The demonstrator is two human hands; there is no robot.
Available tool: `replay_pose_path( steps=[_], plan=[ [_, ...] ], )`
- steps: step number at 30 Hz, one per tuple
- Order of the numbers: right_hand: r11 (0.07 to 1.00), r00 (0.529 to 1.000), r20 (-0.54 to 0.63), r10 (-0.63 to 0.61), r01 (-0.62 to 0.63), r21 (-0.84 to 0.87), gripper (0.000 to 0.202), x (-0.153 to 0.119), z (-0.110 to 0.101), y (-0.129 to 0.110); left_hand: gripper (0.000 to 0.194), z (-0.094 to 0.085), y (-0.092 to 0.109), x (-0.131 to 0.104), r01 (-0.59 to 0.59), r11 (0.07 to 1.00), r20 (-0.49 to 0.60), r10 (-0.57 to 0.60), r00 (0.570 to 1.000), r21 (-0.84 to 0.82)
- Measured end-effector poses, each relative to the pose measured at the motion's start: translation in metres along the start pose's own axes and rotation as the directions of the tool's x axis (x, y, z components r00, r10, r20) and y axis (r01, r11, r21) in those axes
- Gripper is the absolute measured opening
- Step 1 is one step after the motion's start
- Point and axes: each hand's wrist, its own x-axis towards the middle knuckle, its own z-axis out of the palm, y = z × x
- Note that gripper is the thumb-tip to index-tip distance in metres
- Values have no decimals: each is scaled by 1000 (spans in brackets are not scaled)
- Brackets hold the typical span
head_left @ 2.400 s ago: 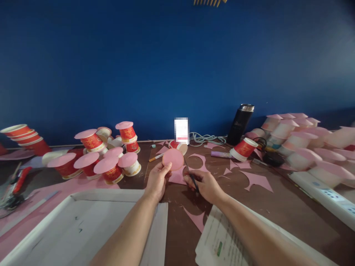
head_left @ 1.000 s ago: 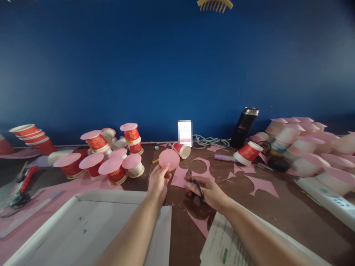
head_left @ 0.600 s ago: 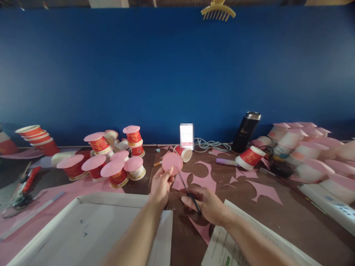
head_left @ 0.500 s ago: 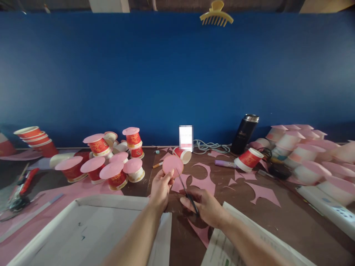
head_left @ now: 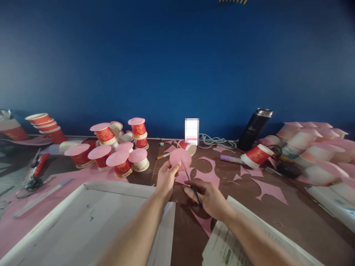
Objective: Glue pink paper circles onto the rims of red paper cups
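A round pink paper disc [head_left: 181,159] is pinched between the thumb and fingers of my left hand [head_left: 166,179]. My right hand [head_left: 209,199] is closed round the dark handles of a pair of scissors [head_left: 194,189], whose thin blades point up and left over the disc's right part. Beneath and to the right of the hands lie pink paper offcuts [head_left: 208,175] with curved cut-outs. Just behind the disc, a red and white paper cup [head_left: 190,148] lies on its side, partly hidden.
Red cups topped with pink discs [head_left: 118,159] stand at the left. More capped cups [head_left: 316,147] crowd the right. A black flask [head_left: 253,129], a tipped red cup [head_left: 256,156], a white tray [head_left: 91,221] and printed papers [head_left: 222,244] surround the brown table [head_left: 249,214].
The camera view has tilted down and shifted slightly left, so the table things appear higher or further right. Both hands keep their hold on the disc and the scissors.
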Motion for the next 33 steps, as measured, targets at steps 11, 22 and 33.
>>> replay_pose_path(
  steps=[11,22,33],
  plan=[
    [994,998,47,33,-37,106,43,1,2,9,27,-2,-2,1,2,998,21,-3,1000,55],
    [997,1000,21,0,-2,80,38,0,2,6,29,-5,-4,3,4,998,20,-6,1000,67],
    [994,999,24,23,-26,108,42,1,3,10,31,-1,-1,1,17,998,-4,-17,1000,67]
  ],
)
